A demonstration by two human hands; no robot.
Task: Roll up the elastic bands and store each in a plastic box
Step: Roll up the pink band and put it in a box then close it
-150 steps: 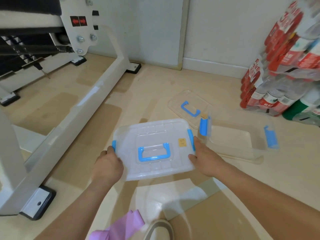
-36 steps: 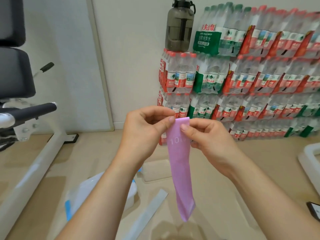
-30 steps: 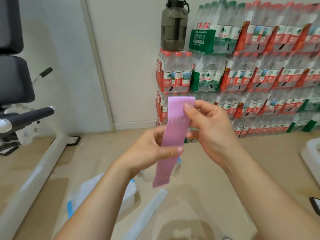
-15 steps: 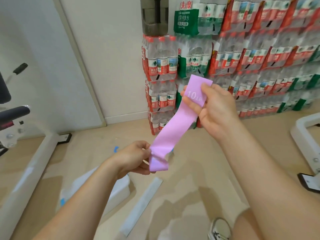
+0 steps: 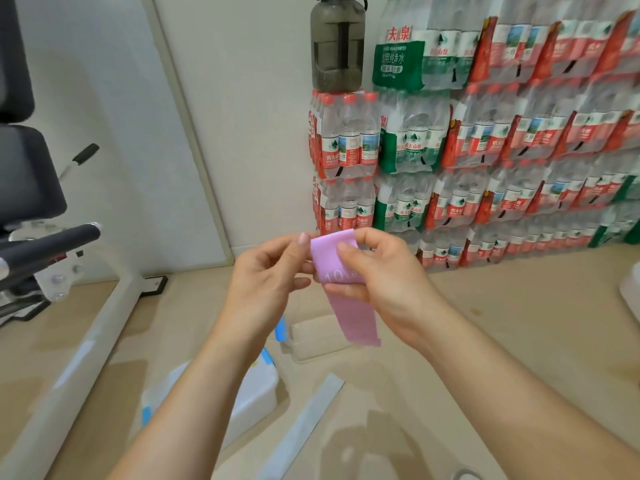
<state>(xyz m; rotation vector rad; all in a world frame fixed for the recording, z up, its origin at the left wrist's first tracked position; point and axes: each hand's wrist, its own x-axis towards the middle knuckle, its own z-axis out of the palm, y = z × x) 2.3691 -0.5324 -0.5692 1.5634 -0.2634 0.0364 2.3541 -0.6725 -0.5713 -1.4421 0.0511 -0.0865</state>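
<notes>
- Pinching band (image 5: pixel 351 311) at its top end with left hand (image 5: pixel 265 275) and right hand (image 5: pixel 384 282), side by side.
- Hanging lengthwise down from both, free end toward box (image 5: pixel 311 339).

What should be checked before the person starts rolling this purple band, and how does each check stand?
1. Grip: the left hand and right hand both pinch the top end of the purple elastic band: ok.
2. Band hangs flat, without twist: ok.
3. Free lower end hangs clear of the floor: ok.
4. A clear plastic box is in view below: ok.
5. Box open and empty: cannot tell, the band hides part.
</notes>
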